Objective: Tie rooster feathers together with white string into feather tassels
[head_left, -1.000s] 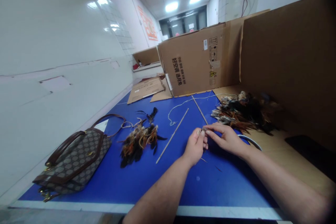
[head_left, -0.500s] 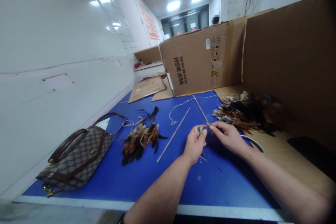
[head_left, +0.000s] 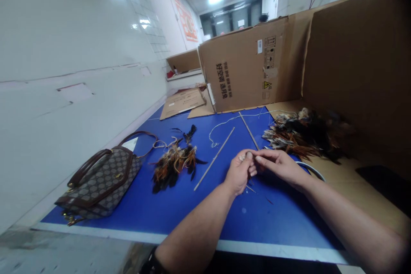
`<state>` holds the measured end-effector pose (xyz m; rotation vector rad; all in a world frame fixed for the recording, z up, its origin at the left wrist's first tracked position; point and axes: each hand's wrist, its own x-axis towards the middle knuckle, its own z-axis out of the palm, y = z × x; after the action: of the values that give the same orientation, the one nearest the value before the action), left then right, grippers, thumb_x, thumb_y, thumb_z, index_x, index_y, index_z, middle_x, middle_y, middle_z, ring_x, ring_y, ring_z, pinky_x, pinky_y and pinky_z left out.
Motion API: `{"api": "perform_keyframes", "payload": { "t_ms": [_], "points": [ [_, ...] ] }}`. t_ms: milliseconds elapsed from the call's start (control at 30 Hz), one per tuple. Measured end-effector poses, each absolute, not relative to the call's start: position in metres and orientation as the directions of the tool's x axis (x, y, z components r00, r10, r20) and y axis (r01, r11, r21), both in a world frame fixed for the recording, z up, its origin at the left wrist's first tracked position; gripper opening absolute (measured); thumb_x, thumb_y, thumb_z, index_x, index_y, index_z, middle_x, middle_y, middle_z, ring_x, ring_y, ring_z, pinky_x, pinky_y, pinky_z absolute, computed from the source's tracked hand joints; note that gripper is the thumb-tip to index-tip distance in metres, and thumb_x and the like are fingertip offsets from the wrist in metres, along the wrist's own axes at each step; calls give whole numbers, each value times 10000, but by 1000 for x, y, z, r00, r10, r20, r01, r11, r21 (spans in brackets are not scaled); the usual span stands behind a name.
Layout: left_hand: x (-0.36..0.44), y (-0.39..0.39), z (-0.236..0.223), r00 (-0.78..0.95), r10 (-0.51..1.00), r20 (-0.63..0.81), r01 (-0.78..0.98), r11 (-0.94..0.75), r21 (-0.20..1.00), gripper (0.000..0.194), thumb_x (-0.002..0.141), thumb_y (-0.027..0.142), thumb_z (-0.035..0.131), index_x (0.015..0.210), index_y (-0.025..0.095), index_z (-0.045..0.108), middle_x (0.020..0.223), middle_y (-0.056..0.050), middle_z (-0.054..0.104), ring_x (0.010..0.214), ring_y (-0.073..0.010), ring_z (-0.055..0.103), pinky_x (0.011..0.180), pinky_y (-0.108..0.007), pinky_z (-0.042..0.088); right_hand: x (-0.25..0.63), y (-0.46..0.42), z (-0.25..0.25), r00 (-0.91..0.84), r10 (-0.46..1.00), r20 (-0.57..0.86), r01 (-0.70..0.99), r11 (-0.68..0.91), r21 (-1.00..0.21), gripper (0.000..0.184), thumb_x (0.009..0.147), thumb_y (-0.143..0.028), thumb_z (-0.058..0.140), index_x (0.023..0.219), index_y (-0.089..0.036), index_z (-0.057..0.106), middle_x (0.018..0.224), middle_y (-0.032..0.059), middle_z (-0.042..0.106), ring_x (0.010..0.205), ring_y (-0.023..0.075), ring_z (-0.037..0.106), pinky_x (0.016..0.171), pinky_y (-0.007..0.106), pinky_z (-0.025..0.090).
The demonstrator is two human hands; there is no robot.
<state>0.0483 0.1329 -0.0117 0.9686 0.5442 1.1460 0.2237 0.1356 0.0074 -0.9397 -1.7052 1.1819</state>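
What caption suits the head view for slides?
Left hand meets right hand over blue table, feather bundle at left, feather pile at right.

so both forearms (head_left: 195, 224) angle in toward each other; left hand (head_left: 236, 175) is pretty much curled up, thumb on top; right hand (head_left: 281, 168) is flatter, fingers stretched out, fingertips right up against the left's

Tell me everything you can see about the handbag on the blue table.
The handbag is grey-brown with a repeating pattern, trimmed in smooth dark brown that looks like leather. Its flap, apparently closed, carries a small gold-coloured clasp. It has an arched brown handle and gold-coloured fittings at the near end. It lies on the blue table beside the pale wall; whether they touch is unclear. A thin brown strap loops out at its far end.
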Motion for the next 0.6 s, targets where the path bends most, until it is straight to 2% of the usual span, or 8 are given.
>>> {"api": "perform_keyframes", "payload": {
  "t_ms": [100, 200, 267, 367, 467, 600],
  "points": [
    [46, 138, -13, 238, 960, 146, -461, -21, 887, 385, 926, 549, 666, 936, 166, 635, 816, -6, 535, 671, -89, 474, 630, -224, 395, 226, 137, 11, -278, 860, 429, 259, 497, -828, 374, 957, -495, 659, 1163, -209, 785, 1111, 114, 755, 1023, 261, 686, 962, 416, 531],
    [43, 140, -13, 201, 961, 189, -376, -102, 921, 401, 940, 553, 643, 894, 155, 628, 961, -47, 608, 813, -110, 549, 767, -240, 453, 226, 138, 12, -187, 813, 552, 341, 581, -740, 294, 981, -452, 636, 1098, -245, 809, 1078, 106, 763, 1027, 261, 692, 987, 426, 527],
    [43, 138, -12, 294, 944, 146, -372, -28, 928, 427, 923, 583, 648, 892, 161, 593, 862, -25, 583, 745, -109, 542, 738, -258, 466, 224, 137, 13, -196, 801, 566, 336, 597, -728, 285, 986, -441, 634, 1108, -253, 810, 1059, 100, 765, 1000, 252, 697, 961, 420, 545],
    [44, 133, -8, 483, 874, 51, -360, 145, 922, 453, 892, 607, 676, 911, 177, 535, 669, 61, 411, 539, -66, 367, 566, -228, 375, 223, 136, 16, -250, 802, 542, 300, 596, -745, 316, 981, -466, 638, 1140, -254, 810, 1015, 91, 767, 955, 239, 701, 915, 403, 565],
    [43, 129, -5, 576, 817, 25, -329, 204, 922, 429, 887, 558, 707, 922, 174, 520, 637, 87, 324, 511, -46, 261, 515, -207, 256, 223, 134, 18, -286, 821, 494, 268, 563, -782, 330, 973, -483, 645, 1120, -245, 820, 974, 83, 767, 906, 222, 703, 866, 369, 570],
    [42, 128, -3, 625, 781, 1, -295, 235, 926, 363, 871, 443, 738, 926, 187, 486, 636, 95, 304, 510, -43, 242, 505, -213, 210, 226, 135, 19, -319, 816, 482, 246, 562, -790, 291, 965, -459, 668, 1074, -245, 833, 961, 81, 757, 912, 217, 687, 862, 362, 555]
  ]
}}
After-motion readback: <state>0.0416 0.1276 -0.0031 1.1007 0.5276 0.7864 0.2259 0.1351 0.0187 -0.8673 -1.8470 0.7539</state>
